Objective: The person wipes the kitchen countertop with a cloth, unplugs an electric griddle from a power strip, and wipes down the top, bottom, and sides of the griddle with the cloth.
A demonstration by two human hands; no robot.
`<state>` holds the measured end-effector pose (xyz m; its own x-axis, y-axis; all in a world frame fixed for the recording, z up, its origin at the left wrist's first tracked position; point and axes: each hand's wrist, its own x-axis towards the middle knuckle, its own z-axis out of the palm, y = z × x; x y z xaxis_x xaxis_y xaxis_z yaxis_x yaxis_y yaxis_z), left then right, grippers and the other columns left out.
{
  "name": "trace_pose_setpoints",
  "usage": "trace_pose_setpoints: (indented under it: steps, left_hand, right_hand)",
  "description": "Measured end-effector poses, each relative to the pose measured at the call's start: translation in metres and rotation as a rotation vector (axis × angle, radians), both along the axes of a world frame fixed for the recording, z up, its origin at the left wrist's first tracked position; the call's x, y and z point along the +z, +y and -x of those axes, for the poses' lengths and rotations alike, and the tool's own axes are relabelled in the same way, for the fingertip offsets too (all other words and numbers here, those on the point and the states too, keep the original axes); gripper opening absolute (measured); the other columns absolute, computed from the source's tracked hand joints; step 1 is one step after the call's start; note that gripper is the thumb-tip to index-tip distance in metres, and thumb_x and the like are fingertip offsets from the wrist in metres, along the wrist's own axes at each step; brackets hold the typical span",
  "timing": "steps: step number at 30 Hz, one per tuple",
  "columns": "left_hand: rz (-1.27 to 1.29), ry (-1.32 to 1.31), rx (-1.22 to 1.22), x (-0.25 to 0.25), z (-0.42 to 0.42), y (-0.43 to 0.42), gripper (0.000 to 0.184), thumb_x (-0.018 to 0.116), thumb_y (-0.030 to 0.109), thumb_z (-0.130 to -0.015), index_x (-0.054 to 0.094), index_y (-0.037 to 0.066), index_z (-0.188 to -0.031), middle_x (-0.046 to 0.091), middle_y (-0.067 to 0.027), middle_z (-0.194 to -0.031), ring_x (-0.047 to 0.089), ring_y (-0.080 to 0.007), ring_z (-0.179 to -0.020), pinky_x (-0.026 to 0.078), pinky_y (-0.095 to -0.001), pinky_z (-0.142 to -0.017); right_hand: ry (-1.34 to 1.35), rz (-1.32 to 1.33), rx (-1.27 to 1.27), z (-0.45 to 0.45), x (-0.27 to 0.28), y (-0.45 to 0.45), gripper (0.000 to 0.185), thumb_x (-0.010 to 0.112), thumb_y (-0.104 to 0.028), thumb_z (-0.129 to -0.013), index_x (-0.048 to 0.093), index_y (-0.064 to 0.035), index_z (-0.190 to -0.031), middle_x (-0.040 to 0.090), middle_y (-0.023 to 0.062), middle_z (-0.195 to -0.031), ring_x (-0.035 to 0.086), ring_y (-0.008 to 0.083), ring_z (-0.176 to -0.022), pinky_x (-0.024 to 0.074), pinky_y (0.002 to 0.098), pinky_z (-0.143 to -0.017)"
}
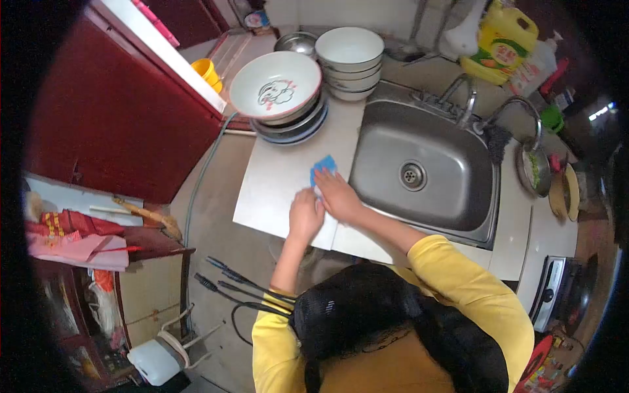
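Presses blue cloth to table under flattened, open right hand, beside half-curled left hand (hold unclear), apparently mid-wipe.

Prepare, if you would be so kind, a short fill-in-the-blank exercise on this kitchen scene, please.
1. The bare right hand lies on a small, flat ____ pad on the smooth white countertop.
2. In the picture, the rectangular stainless-steel sink lies to the ____ (left or right) of the bare left hand.
3. The round, white, pink-rimmed bowl sits on ____ of stacked dark dishes.
4. The fabric sleeves are ____.

Missing words: blue; right; top; yellow.
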<state>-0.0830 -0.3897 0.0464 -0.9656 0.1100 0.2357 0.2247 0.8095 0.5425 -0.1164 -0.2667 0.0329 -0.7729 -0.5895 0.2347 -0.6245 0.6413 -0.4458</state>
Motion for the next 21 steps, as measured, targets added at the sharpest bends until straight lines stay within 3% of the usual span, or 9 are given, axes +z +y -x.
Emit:
trace_pose_setpoints:
  steps: [3,5,10,14,17,18,20,21]
  left_hand:
    - [0.038,0.017,-0.081,0.006,-0.032,0.019,0.019,0.050,0.011,-0.063,0.049,-0.006,-0.072,0.049,-0.0200,-0.081,0.046,-0.0322,-0.077,0.038,-0.0361,-0.069]
    - [0.082,0.118,-0.075,0.006,-0.048,0.014,0.017,0.051,0.010,-0.061,0.049,-0.004,-0.070,0.049,-0.0172,-0.074,0.047,-0.0307,-0.069,0.039,-0.0363,-0.061]
    - [0.256,0.013,0.022,0.013,-0.027,0.008,0.012,0.051,0.009,-0.061,0.047,-0.001,-0.065,0.047,-0.0133,-0.067,0.047,-0.0284,-0.064,0.039,-0.0360,-0.056]
    - [0.248,0.091,0.069,0.008,0.023,0.037,0.009,0.050,0.008,-0.062,0.047,0.001,-0.065,0.046,-0.0133,-0.066,0.046,-0.0287,-0.064,0.039,-0.0362,-0.056]
    - [0.211,0.099,-0.033,0.004,0.038,0.059,0.008,0.050,0.007,-0.062,0.046,0.001,-0.064,0.046,-0.0144,-0.066,0.046,-0.0302,-0.064,0.039,-0.0366,-0.056]
    - [0.221,0.063,-0.106,0.003,0.038,0.067,0.009,0.050,0.008,-0.061,0.046,0.001,-0.064,0.045,-0.0149,-0.066,0.046,-0.0306,-0.065,0.038,-0.0370,-0.056]
    - [0.228,-0.077,-0.220,0.006,0.019,0.078,0.011,0.052,0.009,-0.059,0.046,0.000,-0.063,0.046,-0.0159,-0.064,0.046,-0.0310,-0.064,0.038,-0.0377,-0.055]
    - [0.226,-0.127,-0.246,0.003,0.004,0.084,0.012,0.051,0.010,-0.059,0.047,-0.001,-0.063,0.047,-0.0167,-0.064,0.046,-0.0319,-0.063,0.038,-0.0389,-0.056]
  right_hand:
    - [-0.076,-0.042,0.070,-0.031,-0.010,0.017,0.046,0.044,-0.011,-0.067,0.033,0.0040,-0.110,0.030,0.0173,-0.117,0.026,0.0283,-0.111,0.0191,0.0389,-0.091]
    - [-0.155,0.082,0.149,-0.043,-0.003,0.014,0.049,0.045,-0.009,-0.067,0.031,0.0036,-0.111,0.030,0.0178,-0.117,0.026,0.0297,-0.111,0.0191,0.0396,-0.092]
    - [-0.078,0.048,0.309,-0.014,-0.008,0.005,0.044,0.042,-0.016,-0.071,0.033,0.0004,-0.111,0.032,0.0120,-0.117,0.027,0.0239,-0.111,0.0206,0.0394,-0.091]
    - [0.080,0.010,0.050,0.029,-0.017,0.018,0.034,0.039,-0.015,-0.072,0.042,-0.0037,-0.104,0.040,0.0108,-0.111,0.033,0.0219,-0.107,0.0253,0.0405,-0.087]
    - [-0.003,0.019,-0.032,0.029,-0.010,0.048,0.034,0.038,-0.015,-0.073,0.041,-0.0034,-0.105,0.039,0.0118,-0.112,0.037,0.0235,-0.104,0.0301,0.0383,-0.084]
    - [-0.044,0.194,-0.157,0.023,-0.026,0.050,0.028,0.036,-0.013,-0.073,0.046,-0.0027,-0.096,0.043,0.0134,-0.106,0.044,0.0258,-0.095,0.0354,0.0368,-0.078]
    - [-0.282,0.212,-0.021,0.001,-0.026,0.073,0.021,0.035,-0.013,-0.072,0.049,-0.0026,-0.084,0.048,0.0151,-0.093,0.048,0.0284,-0.082,0.0366,0.0380,-0.072]
    - [-0.343,0.210,-0.068,-0.017,-0.032,0.080,0.016,0.036,-0.011,-0.071,0.049,-0.0026,-0.077,0.051,0.0135,-0.081,0.046,0.0278,-0.081,0.0361,0.0358,-0.068]
